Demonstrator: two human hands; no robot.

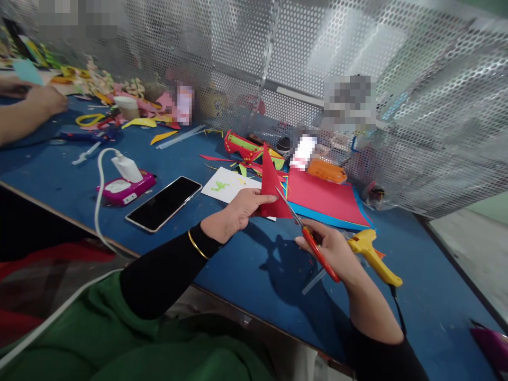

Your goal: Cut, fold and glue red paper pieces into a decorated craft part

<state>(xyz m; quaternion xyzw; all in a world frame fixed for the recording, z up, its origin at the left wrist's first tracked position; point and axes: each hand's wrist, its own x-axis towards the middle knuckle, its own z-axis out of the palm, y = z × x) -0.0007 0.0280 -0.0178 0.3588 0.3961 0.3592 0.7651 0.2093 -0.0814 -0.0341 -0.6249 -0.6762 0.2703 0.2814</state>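
My left hand [242,211] pinches a pointed red sheet [272,185] between thumb and fingers, holding it up over the table. My right hand [331,246] is closed on red-handled scissors [317,251], whose blades meet the sheet's right side. Behind the left hand lies a white paper [224,182] with green and yellow marks. A stack of red and blue sheets [325,198] is beyond the scissors. Red and green cut pieces [248,151] sit behind the held sheet.
A yellow glue gun [375,256] lies right of my right hand. At left are a black phone [164,203], a magenta power strip [133,190] with a white plug, and a cup [127,107]. Another person's hands [45,100] hold light-blue material. A perforated metal panel [238,47] stands behind.
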